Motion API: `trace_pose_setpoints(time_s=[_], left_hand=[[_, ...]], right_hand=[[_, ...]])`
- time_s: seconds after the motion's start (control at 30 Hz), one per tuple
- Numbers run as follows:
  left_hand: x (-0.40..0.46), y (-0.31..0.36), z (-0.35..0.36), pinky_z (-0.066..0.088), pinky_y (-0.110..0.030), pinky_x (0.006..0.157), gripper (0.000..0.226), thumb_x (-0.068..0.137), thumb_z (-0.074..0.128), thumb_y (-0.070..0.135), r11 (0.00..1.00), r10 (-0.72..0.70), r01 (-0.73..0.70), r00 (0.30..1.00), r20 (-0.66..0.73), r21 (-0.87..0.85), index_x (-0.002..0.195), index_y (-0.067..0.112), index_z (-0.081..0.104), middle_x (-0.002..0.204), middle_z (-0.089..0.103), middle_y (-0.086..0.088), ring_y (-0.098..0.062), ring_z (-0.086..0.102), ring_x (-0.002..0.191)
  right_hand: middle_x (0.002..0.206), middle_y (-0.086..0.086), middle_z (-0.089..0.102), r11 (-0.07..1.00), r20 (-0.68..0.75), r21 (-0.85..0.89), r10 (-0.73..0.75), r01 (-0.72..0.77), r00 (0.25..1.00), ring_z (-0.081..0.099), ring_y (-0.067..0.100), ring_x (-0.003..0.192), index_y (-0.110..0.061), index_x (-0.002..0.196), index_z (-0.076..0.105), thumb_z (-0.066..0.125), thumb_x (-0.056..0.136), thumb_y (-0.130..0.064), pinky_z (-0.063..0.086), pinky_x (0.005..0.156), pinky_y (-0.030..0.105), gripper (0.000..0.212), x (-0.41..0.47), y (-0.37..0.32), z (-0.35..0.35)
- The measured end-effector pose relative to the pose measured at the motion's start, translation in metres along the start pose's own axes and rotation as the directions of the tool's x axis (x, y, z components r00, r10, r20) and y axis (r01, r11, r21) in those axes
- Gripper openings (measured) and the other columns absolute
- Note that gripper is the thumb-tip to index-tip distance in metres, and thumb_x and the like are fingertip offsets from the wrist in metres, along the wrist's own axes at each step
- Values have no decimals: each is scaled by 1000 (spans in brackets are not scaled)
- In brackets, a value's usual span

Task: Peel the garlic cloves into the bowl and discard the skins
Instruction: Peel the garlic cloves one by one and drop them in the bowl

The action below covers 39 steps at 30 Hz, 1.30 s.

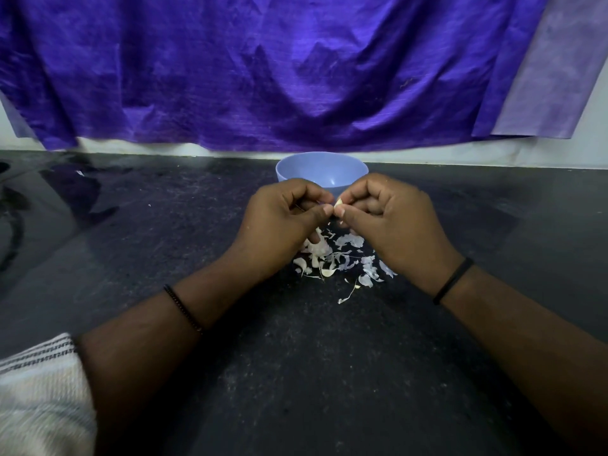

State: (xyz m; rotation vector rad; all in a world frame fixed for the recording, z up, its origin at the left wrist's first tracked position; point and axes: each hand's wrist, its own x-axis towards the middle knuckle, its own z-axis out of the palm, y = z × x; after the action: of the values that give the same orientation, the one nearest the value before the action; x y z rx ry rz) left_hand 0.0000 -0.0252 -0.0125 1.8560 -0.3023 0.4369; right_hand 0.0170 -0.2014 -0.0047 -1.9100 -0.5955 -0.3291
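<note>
Hands: left hand (285,214) and right hand (385,212) meet at the centre above a dark counter (329,373); fingers curled, thumbs tip to tip
Held: a small pale garlic clove (338,203) pinched between both hands, mostly hidden by the fingers
Bowl: a light blue bowl (309,169) just beyond the hands, at the far edge of the counter; its contents cannot be seen
Skins: pale garlic skins (342,258) scattered on the counter below the hands, nearer than the bowl
Wrists: a dark band on each; a striped pale sleeve (39,390) at near left
Backdrop: a creased purple cloth (296,67) hanging behind
</note>
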Motion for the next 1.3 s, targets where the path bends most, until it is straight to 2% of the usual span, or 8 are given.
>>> trace_pose_setpoints(time_s=[0.07,0.23,0.47,0.67,0.87,1.13,1.2,1.3], left_hand=[[0,1,0,50,-27,47,6,90,71,6,1000,26,-26,1000,-3,-6,94,11,73,74,73,-4,-16,66,55],[-1,3,0,49,-26,46,7,92,67,2,997,30,-27,999,33,-75,93,3,74,77,74,-11,-25,67,57],[-1,8,-4,51,-31,47,5,90,70,3,995,64,-62,998,20,-77,90,1,74,74,73,-13,-22,67,56],[-3,8,-3,52,-28,47,3,87,74,7,996,91,-91,996,-6,10,84,6,76,71,74,-6,-17,68,54],[-3,9,-3,53,-28,47,5,86,74,5,993,86,-83,996,-34,81,81,6,75,67,72,-6,-16,69,53],[-2,7,0,52,-30,46,7,85,73,2,999,47,-46,998,-51,28,78,3,72,65,70,-10,-22,68,54],[-2,7,1,54,-36,48,8,85,72,-1,1000,28,-29,998,-56,-10,78,1,71,65,69,-13,-22,67,53],[-3,8,1,53,-35,49,9,85,71,-2,997,-12,7,998,-58,-74,76,1,69,67,67,-21,-23,65,53]], right_hand=[[74,-1,74,1000,5,-12,-8,8,1000,73,12,72,-15,89,68,77,87,-18,61,70,38,10,-1,-1,1],[75,-1,73,999,-26,17,-30,31,999,72,10,68,-13,89,70,80,84,-12,55,63,19,11,-1,-4,-3],[75,-3,74,999,-25,7,-39,39,999,72,8,70,-14,90,74,83,82,-16,59,67,23,12,0,-5,-5],[77,-9,74,986,-6,-121,-115,114,993,70,-1,69,-15,89,77,81,83,-21,52,63,12,10,-2,-8,-7],[80,-13,73,971,33,-168,-167,170,985,70,-2,73,-15,89,77,79,85,-14,50,65,8,5,-1,-7,-6],[79,-13,73,953,36,-201,-226,228,974,69,0,72,-15,89,77,78,85,-12,49,63,9,5,-1,-6,-5],[80,-11,73,959,35,-174,-220,223,975,70,1,74,-14,89,77,78,86,-12,55,66,15,4,-1,-5,-5],[80,-7,74,967,39,-139,-209,213,977,72,4,75,-11,90,75,77,87,-11,61,70,27,4,-1,-3,-2]])
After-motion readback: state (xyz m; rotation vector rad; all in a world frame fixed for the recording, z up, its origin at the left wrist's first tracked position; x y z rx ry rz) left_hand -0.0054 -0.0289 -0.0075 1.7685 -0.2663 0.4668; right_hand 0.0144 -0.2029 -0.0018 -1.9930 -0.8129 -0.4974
